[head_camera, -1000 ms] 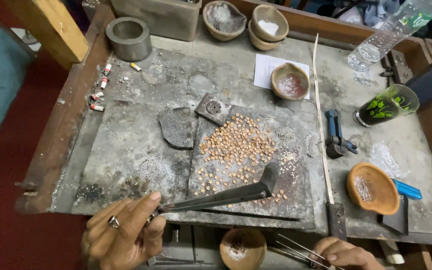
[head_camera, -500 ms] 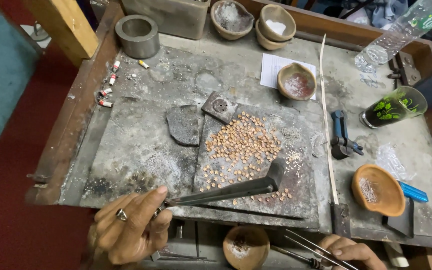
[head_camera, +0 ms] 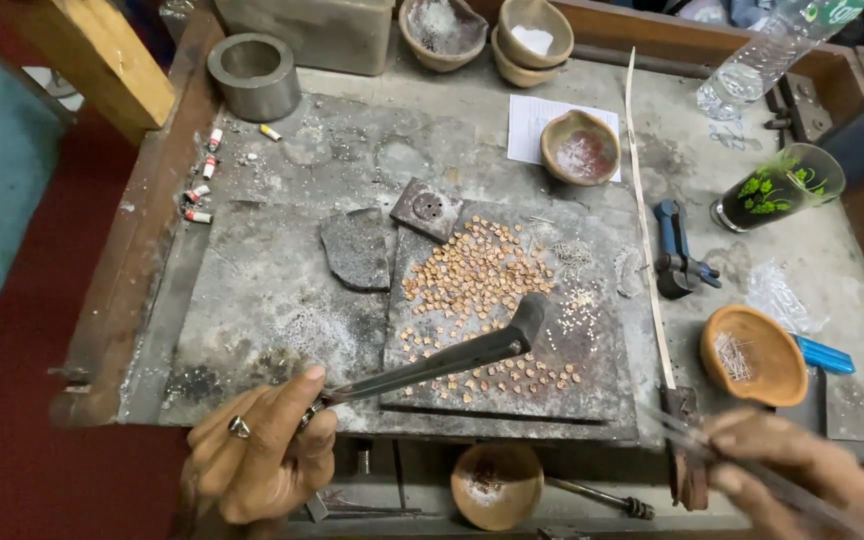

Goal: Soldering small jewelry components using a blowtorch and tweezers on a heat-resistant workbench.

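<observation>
Since the earlier frames the right hand [head_camera: 802, 475] has risen further into view at the near right corner, and the long thin tweezers [head_camera: 722, 455] it carries now reach up-left toward the near right edge of the dark slab [head_camera: 592, 370]. The left hand [head_camera: 257, 460] has stayed at the near left edge of the surface [head_camera: 252, 310], with the torch in much the same place.

The left hand, a ring on one finger, is closed around the thin handle of a dark bent-nosed torch [head_camera: 462, 355]; the torch lies slanted across the slab, its nozzle ending just near the heap of small copper-coloured pieces [head_camera: 477, 275]. The right hand is blurred; its fingers seem pinched on the tweezers, whose tips I cannot make out.

The pieces sit mostly on the far half of the slab, with stragglers scattered toward its near edge. A small square block [head_camera: 427, 207] rests at the slab's far left corner, and a flat grey stone [head_camera: 357, 247] lies just left of it. Left of the slab the surface is bare and scorched up to the raised wooden rim. On the right a thin pale stick [head_camera: 644, 220] runs far to near, with a blue tool [head_camera: 677, 250] and an orange clay dish [head_camera: 752, 355] beyond it.
</observation>
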